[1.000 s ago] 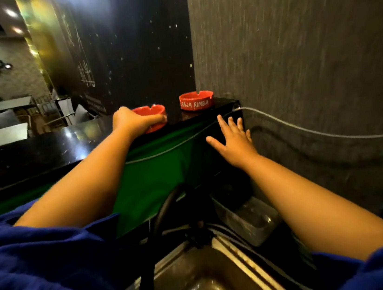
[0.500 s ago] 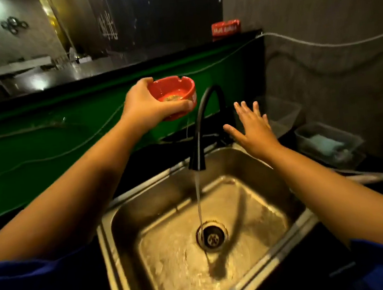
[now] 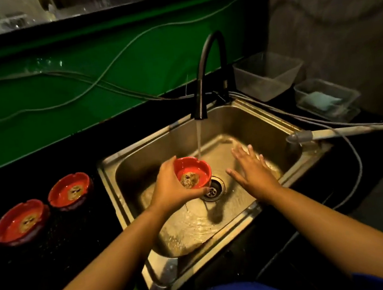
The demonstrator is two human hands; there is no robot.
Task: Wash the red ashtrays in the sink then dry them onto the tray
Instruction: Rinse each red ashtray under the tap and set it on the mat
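Being held low inside the sink [image 3: 277, 119], just above the drain [image 3: 214, 190], is a red ashtray [image 3: 193, 169]; it is being cupped from its left side by the left hand [image 3: 170, 189], with the fingers [image 3: 200, 191] curled round its wall and under its base. Water from the tap [image 3: 209, 69] is being caught at its far rim. The right hand [image 3: 253, 172] is being hovered just beside it, fingers straight and spread, nothing being held. The ashtray is being carried mouth-up and close to level, so its short axis is pointing upward; being round, it is offering no long axis. Brown dirt is lying in its bowl. It is being judged stiff, fairly heavy and breakable, and probably slippery while wet, so a hold round the outer wall with support under the base is being favoured over a pinch on the notched rim. A second ashtray [image 3: 69, 188] and a third ashtray [image 3: 21, 219] are sitting on the dark worktop [image 3: 75, 233] left of the sink
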